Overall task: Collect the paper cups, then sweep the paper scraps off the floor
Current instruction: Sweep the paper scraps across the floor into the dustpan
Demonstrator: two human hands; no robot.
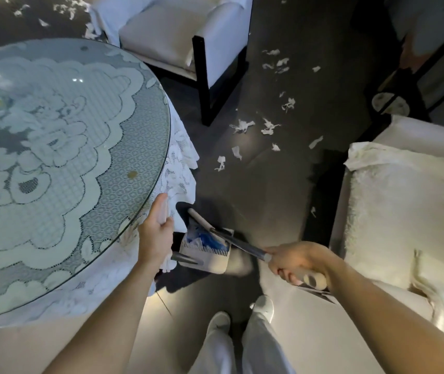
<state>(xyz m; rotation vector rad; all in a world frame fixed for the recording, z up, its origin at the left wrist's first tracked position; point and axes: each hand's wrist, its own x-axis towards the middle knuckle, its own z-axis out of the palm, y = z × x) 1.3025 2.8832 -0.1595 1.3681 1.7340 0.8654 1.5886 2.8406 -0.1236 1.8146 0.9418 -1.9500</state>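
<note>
Nearest, a handle [242, 247] is gripped by the right hand [293, 263], fingers curled round it, likely ready for sweeping. Whether it belongs to a broom cannot be told. The left hand [157, 228] is held straight-fingered at the counter [53, 157] rim, perhaps for balance. A dustpan [204, 248] is parked below, contents blurred. Scraps [242, 126] are scattered on the floor [269, 184] beyond — no cups are discernible.

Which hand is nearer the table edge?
Left. The left hand is right at the table rim; the right hand grips a handle over the floor, apart from the table.
</note>
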